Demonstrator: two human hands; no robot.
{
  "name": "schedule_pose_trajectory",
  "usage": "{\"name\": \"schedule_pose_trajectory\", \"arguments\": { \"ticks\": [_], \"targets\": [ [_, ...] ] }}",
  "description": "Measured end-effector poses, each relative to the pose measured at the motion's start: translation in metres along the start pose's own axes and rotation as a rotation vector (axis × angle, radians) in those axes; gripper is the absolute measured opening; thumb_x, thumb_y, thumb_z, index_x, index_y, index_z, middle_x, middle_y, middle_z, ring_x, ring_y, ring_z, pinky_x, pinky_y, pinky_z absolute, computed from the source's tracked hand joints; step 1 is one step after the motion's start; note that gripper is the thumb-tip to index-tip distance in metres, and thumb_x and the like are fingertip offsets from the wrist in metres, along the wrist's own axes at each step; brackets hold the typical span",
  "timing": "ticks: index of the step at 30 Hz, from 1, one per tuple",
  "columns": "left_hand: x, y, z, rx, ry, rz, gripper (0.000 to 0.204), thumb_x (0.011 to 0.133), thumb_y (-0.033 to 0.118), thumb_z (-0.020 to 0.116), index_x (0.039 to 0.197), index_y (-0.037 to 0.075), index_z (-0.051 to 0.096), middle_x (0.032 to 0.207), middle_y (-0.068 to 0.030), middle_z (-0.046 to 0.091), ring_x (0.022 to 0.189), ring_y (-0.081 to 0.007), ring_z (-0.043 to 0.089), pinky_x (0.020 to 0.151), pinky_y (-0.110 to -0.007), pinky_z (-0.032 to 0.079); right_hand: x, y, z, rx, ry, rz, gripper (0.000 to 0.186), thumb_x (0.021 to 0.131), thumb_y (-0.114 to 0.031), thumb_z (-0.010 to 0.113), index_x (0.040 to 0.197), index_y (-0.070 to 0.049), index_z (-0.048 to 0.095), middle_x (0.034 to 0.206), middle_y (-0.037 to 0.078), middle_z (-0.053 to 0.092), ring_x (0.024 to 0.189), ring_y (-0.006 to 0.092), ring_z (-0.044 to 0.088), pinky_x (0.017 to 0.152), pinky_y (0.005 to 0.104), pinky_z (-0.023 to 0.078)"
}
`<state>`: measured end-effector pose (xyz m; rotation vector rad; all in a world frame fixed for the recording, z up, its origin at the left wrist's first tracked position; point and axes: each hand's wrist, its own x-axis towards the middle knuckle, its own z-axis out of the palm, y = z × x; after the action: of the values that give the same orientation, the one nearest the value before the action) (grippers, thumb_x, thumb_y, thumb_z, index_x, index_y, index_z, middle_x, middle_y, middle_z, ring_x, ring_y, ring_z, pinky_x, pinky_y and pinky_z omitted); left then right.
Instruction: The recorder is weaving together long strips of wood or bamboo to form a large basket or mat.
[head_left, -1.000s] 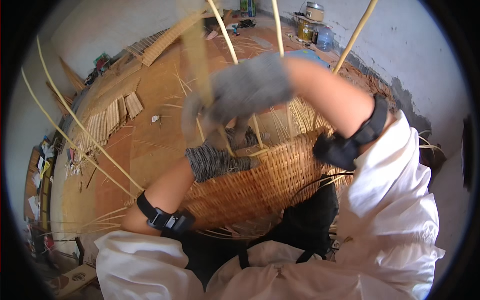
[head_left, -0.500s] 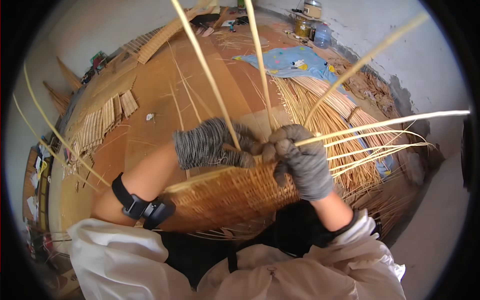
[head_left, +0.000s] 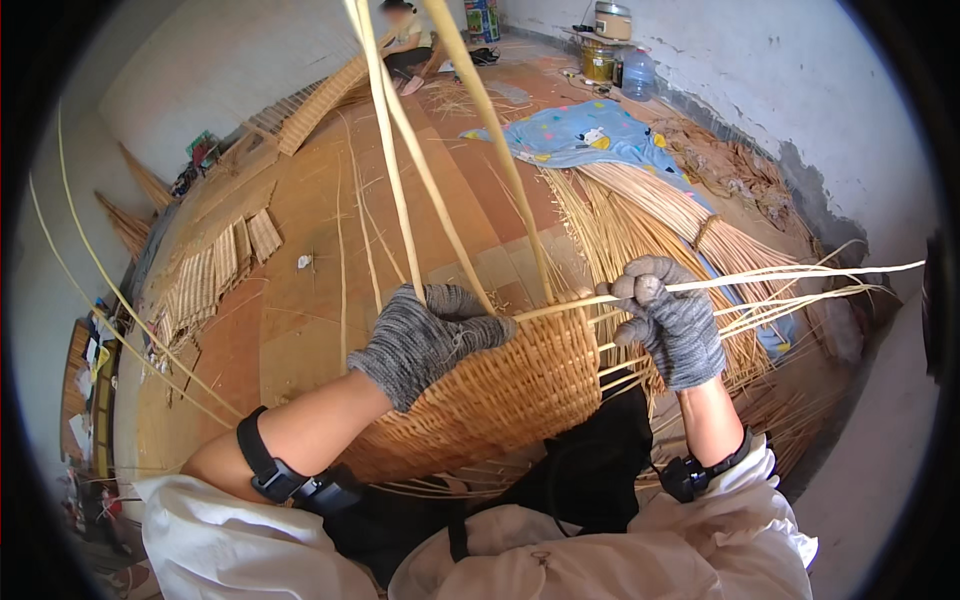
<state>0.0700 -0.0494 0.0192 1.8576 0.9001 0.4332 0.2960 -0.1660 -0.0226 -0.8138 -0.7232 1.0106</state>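
Observation:
A woven wicker basket [head_left: 520, 390] lies across my lap, its rim facing away from me. Gloved in grey knit, my left hand [head_left: 425, 335] is closed over the rim, its thumb along the top edge. Pale upright rods [head_left: 393, 180] rise beside that hand, and a thicker rod [head_left: 490, 115] stands farther right on the rim. My right hand [head_left: 675, 325], also gloved, pinches a long pale wicker rod [head_left: 800, 276] running from the rim out to the right. Several more thin rods stick out below it. The left fingertips are partly hidden.
Bundled wicker rods [head_left: 650, 195] lie on the floor ahead to the right, by a blue patterned cloth [head_left: 575, 130]. Slatted pieces [head_left: 215, 245] lie at left. A person [head_left: 405, 45] sits at the far end; a water bottle [head_left: 638, 75] stands by the wall.
My hands, close together before, are now apart: the right has moved right along the rod, the left slightly left and down. The thick rod has swung from leaning right to leaning left.

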Motion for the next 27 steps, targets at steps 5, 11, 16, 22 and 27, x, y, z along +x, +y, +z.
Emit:
{"name": "schedule_pose_trajectory", "arguments": {
  "ticks": [5,11,16,22,27],
  "targets": [
    [0.002,-0.005,0.000,0.099,0.042,0.040,0.028,0.065,0.022,0.077,0.078,0.000,0.065,0.069,-0.0104,0.064,0.062,-0.0162,0.058,0.061,-0.028,0.047,-0.034,-0.014,0.018,-0.636,-0.150,-0.161,0.024,0.081,-0.011,0.057,0.100,0.000,0.051,0.091,0.012,0.061,0.090,0.0219,0.060,0.057,0.0250,0.054],
    [0.013,-0.013,0.008,0.057,0.157,0.013,0.017,0.069,0.013,0.074,0.076,0.000,0.065,0.067,-0.0051,0.063,0.061,-0.0091,0.056,0.056,-0.024,0.045,0.011,-0.049,0.033,-0.990,-0.767,-0.726,0.015,0.081,-0.005,0.051,0.090,0.000,0.061,0.095,0.016,0.063,0.084,0.0238,0.063,0.064,0.0312,0.053],
    [-0.016,-0.005,0.011,0.151,0.277,0.079,0.024,0.067,0.014,0.075,0.080,-0.002,0.065,0.071,-0.0083,0.064,0.065,-0.0139,0.059,0.061,-0.024,0.048,0.072,-0.065,0.160,-1.870,-0.339,-0.152,0.021,0.076,-0.012,0.061,0.094,-0.001,0.062,0.081,0.015,0.064,0.075,0.0258,0.064,0.062,0.0313,0.053],
    [0.013,-0.042,-0.004,0.147,0.170,0.386,0.077,0.069,0.027,0.072,0.131,0.010,0.030,0.109,-0.0142,0.053,0.093,-0.0224,0.054,0.082,-0.033,0.044,0.057,0.011,0.133,-2.106,-0.517,0.017,0.023,0.078,-0.011,0.056,0.097,0.000,0.061,0.085,0.019,0.063,0.081,0.0281,0.063,0.064,0.0351,0.052],
    [0.019,-0.017,-0.037,0.359,-0.327,0.193,0.064,0.076,0.032,0.066,0.128,0.010,0.036,0.112,-0.0126,0.051,0.098,-0.0245,0.052,0.086,-0.034,0.043,0.057,-0.007,0.137,-2.022,-0.685,0.173,0.027,0.083,-0.020,0.048,0.097,0.002,0.057,0.084,0.021,0.062,0.080,0.0315,0.062,0.068,0.0369,0.050]
  ]
}}
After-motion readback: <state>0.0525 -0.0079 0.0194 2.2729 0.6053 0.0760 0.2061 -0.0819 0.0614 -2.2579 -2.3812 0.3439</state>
